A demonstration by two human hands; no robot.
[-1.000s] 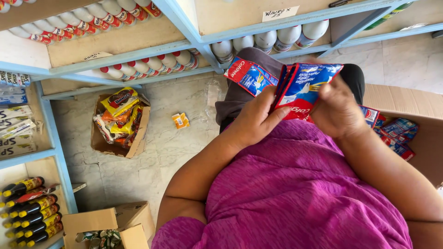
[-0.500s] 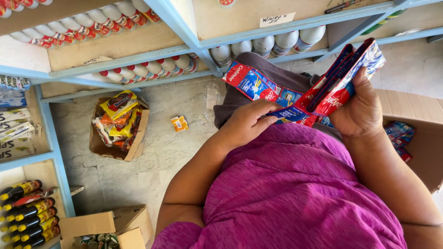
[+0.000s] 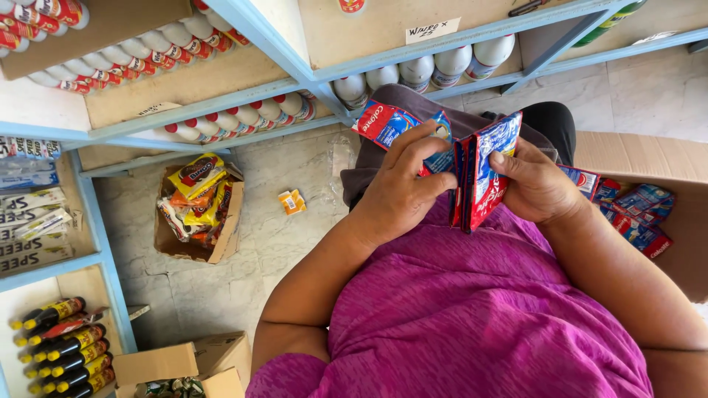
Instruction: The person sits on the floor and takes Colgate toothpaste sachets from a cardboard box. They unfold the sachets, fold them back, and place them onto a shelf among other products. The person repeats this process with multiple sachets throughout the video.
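My right hand [image 3: 537,186] grips a stack of flat red and blue toothpaste boxes [image 3: 483,177], held on edge over my lap. My left hand [image 3: 402,193] rests its fingers on the left side of that stack and over another red and blue box [image 3: 387,124] lying on my knee. I wear a magenta shirt [image 3: 472,317]. More of the same boxes [image 3: 640,215] lie in an open cardboard carton [image 3: 656,158] to my right.
Light blue shelves [image 3: 265,37] hold rows of white bottles with red caps [image 3: 243,114]. On the stone floor sit a cardboard box of yellow snack packets [image 3: 198,210] and a small orange packet [image 3: 292,201]. Dark sauce bottles [image 3: 63,346] fill a lower left shelf.
My right hand has brought the stack down from a raised tilt to upright in front of me. My left hand has closed onto its left side.
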